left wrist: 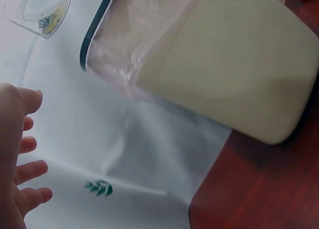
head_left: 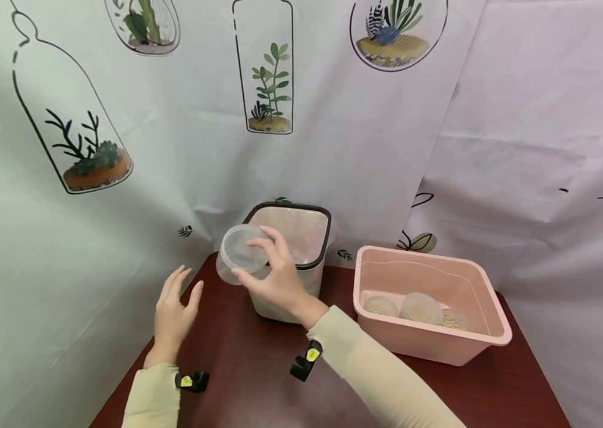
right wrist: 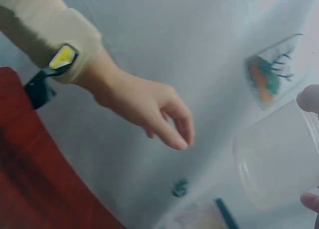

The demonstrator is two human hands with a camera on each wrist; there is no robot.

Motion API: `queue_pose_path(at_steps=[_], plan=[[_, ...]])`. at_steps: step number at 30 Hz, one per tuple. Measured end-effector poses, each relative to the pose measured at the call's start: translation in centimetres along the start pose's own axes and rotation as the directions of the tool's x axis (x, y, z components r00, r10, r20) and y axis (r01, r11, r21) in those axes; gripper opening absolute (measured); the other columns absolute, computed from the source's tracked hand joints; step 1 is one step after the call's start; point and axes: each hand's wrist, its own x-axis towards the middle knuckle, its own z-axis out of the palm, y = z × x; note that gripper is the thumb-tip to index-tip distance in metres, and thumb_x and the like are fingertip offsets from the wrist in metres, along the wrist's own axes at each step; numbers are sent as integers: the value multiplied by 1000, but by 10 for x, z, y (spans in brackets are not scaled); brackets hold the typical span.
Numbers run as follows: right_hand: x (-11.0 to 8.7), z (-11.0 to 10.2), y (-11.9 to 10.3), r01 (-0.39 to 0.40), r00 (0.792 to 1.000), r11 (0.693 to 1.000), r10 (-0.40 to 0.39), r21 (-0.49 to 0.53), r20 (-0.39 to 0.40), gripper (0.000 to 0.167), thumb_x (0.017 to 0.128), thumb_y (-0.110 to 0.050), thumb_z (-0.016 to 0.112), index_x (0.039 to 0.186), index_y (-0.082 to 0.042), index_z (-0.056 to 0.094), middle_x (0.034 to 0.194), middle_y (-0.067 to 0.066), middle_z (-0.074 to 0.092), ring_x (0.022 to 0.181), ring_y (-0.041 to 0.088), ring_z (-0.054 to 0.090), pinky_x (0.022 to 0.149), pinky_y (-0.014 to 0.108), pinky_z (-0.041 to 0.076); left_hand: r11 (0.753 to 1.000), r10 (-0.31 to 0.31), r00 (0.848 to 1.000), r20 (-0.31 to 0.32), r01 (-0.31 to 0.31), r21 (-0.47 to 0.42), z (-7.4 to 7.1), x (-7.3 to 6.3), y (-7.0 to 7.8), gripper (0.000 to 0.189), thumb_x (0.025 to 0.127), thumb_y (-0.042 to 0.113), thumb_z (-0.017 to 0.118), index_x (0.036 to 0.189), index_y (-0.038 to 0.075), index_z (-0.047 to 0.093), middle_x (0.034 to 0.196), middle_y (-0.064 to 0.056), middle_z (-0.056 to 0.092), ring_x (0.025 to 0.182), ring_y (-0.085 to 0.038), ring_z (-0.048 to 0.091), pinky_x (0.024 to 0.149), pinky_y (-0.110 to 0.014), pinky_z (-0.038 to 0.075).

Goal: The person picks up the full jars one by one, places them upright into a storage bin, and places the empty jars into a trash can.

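Note:
My right hand [head_left: 278,277] holds a clear round plastic tub [head_left: 244,252] by its rim, thumb on one side and fingers on the other. The tub is in the air, tilted, overlapping the left edge of the trash bin [head_left: 280,297] in the head view. In the right wrist view, the tub's see-through wall [right wrist: 274,156] shows no contents. To the left of the tub, my left hand [head_left: 173,309] is raised with fingers spread and holds nothing. In the left wrist view, the fingers of my left hand [left wrist: 17,154] point toward the bin side.
The bin has a black rim and a clear liner [head_left: 307,232]. Right of it, a pink plastic basin [head_left: 424,345] holds several round tubs [head_left: 421,308] with pale grains or pellets. Everything stands on a dark red table [head_left: 258,368] against a printed white curtain [head_left: 333,148].

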Motion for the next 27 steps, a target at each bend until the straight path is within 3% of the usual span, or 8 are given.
queue_pose_path(at_steps=[7, 13, 16, 20, 27], plan=[[18, -24, 27, 10, 997, 999, -13, -36, -81, 47, 68, -18, 82, 105, -3, 56, 126, 24, 43, 123, 31, 40, 99, 37, 36, 994, 2, 1000, -13, -3, -110, 18, 21, 15, 40, 85, 10, 67, 123, 2, 57, 128, -16, 53, 118, -32, 48, 96, -45, 37], [12, -30, 58, -59, 992, 989, 42, -138, -122, 45, 72, -18, 79, 106, -1, 55, 125, 24, 43, 123, 31, 39, 97, 39, 37, 984, 46, 999, -11, -47, -169, 37, 39, 32, 39, 87, 11, 64, 124, 0, 56, 129, -18, 51, 120, -31, 46, 100, -41, 35], [0, -28, 72, -110, 991, 973, 91, -205, -101, 46, 73, -22, 79, 106, -1, 56, 123, 23, 42, 118, 31, 41, 93, 39, 40, 983, 59, 998, 30, -53, -174, 49, 42, 39, 40, 88, 14, 63, 125, 0, 55, 133, -17, 48, 123, -32, 43, 98, -47, 35], [-17, -24, 83, -164, 986, 947, 160, -275, -40, 44, 72, -26, 80, 102, -4, 56, 122, 22, 44, 113, 33, 45, 87, 42, 45, 988, 12, 997, 75, 0, -157, 60, 42, 45, 40, 90, 20, 61, 125, 2, 55, 137, -15, 45, 126, -31, 40, 96, -52, 34], [-22, -24, 87, -158, 979, 930, 191, -333, 69, 34, 75, -24, 78, 95, -5, 60, 121, 20, 49, 110, 35, 49, 88, 45, 43, 986, -54, 992, 110, 70, -151, 68, 40, 49, 40, 92, 27, 58, 124, 4, 56, 139, -12, 42, 127, -31, 37, 96, -51, 35]])
